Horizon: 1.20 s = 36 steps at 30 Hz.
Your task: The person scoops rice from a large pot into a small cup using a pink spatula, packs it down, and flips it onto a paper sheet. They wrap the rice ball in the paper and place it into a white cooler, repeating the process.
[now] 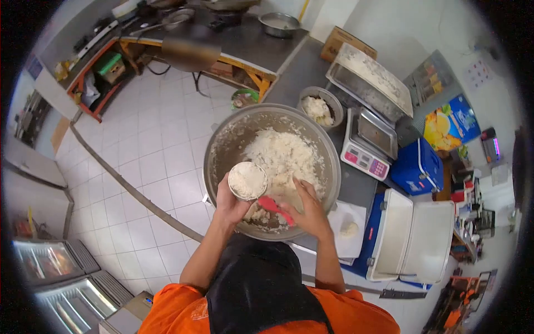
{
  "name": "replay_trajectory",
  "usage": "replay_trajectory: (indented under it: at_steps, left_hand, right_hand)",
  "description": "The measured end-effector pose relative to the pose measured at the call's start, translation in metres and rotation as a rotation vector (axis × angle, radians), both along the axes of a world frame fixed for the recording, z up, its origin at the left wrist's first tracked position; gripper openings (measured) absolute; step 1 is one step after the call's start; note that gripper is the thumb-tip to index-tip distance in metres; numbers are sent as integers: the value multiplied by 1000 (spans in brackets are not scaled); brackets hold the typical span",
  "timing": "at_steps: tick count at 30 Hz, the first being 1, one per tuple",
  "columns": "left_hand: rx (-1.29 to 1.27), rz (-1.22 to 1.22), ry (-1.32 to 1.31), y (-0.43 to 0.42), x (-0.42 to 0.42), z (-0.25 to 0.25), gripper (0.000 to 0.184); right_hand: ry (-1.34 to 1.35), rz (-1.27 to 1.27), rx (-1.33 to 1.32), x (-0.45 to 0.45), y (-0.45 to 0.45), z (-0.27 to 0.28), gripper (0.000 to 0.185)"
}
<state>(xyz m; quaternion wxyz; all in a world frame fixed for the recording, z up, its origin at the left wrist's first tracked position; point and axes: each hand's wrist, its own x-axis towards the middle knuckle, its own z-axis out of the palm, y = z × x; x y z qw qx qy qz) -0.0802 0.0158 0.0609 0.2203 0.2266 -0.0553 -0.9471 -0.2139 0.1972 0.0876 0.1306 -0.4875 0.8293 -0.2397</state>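
Note:
My left hand (pixel 229 205) is wrapped round a small round cup (pixel 248 181) filled to the rim with white cooked rice. It holds the cup over the near left part of a large metal pot (pixel 332 161). A mound of rice (pixel 283 153) lies in the pot, with grains stuck to the wall. My right hand (pixel 307 209) is over the pot's near right side, fingers apart and stretched toward the rice. Its thumb lies against a red rice spoon (pixel 272 206), whose handle points toward me. The hand does not appear closed around the spoon.
Right of the pot stand a smaller pot of rice (pixel 317 108), a digital scale (pixel 365 153) and a rice-coated metal container (pixel 370 78). An open white cooler (pixel 409 236) and a blue cool box (pixel 418 166) are farther right. A tiled floor (pixel 144 183) lies left.

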Motion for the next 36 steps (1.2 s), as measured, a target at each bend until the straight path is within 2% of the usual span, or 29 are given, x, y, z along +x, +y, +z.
replay_trajectory:
  at_steps: [1,2,3,4,6,7,8,10,11,12,14,18,20,22,24,26,27,28,30,31,32,33,34,35,36]
  left_hand:
    - [12,-32,-2,15,3,8,45]
    - [-325,-47,-23,33,7,15,45]
    - [-664,-69,-25,50,8,22,45]
    - [-651,-127,-2,65,6,27,45]
    - [2,-318,-132,94,1,35,46]
    - [-311,-414,-132,109,3,39,47]
    - [-298,-459,-121,119,0,36,47]
    - [74,-684,-62,139,-7,29,48]
    - [130,-737,-14,147,-7,34,47]
    - [131,-751,-15,154,-4,28,47]
    - [73,-1013,-306,165,19,0,46]
    - [-22,-1119,-339,187,23,-32,46]
    - [-68,-1128,-356,206,7,-42,47]
    - [-269,-1175,-322,226,-7,-60,47]
    - [-299,-1172,-384,249,-22,-83,46]
    - [-464,-1150,-553,274,-34,-118,43]
    - [-668,-1142,-525,285,-45,-125,39]
    - [-653,-1153,-551,297,-55,-132,39]
    - [-1208,-1075,-609,324,-76,-146,29]
    - [-1191,-1076,-624,337,-86,-156,29]
    - [-1469,-938,-537,348,-94,-166,24]
    - [-1739,-779,-435,356,-102,-176,21]
    - [-1730,-780,-446,361,-109,-188,21]
    - [-1931,-737,-385,364,-116,-200,21]
    - [-2130,-687,-319,368,-123,-207,22]
  right_hand:
    - [-243,-122,-267,15,-3,11,93]
    - [-236,-166,-258,31,-1,20,93]
    - [-389,-205,-357,47,2,29,103]
    - [-533,-251,-467,56,9,32,113]
    - [-444,-319,-485,65,32,31,119]
    - [-375,-317,-493,68,46,30,125]
    - [-361,-363,-486,70,62,30,125]
    - [-341,-430,-465,73,99,24,127]
    - [-366,-469,-550,72,116,17,129]
    - [-361,-483,-552,68,133,12,129]
    - [-295,-595,-435,55,166,-4,126]
    - [-223,-713,-374,13,187,-125,121]
    - [126,-565,-274,-12,175,-181,120]
    - [-286,-646,-311,-28,160,-219,115]
    - [-284,-585,-331,-42,162,-222,108]
    - [-288,-540,-351,-46,181,-196,102]
    - [-168,-492,-369,-54,205,-166,91]
    - [-52,-445,-385,-62,234,-152,79]
    - [-219,-521,-378,-79,301,-157,53]
    - [-312,-603,-271,-94,330,-156,43]
    - [-401,-685,-161,-109,353,-155,34]
    - [-412,-678,-150,-122,373,-163,34]
    - [-354,-452,-13,-135,389,-174,31]
    - [-289,-223,120,-146,399,-188,28]
    - [-293,-211,127,-153,402,-200,28]
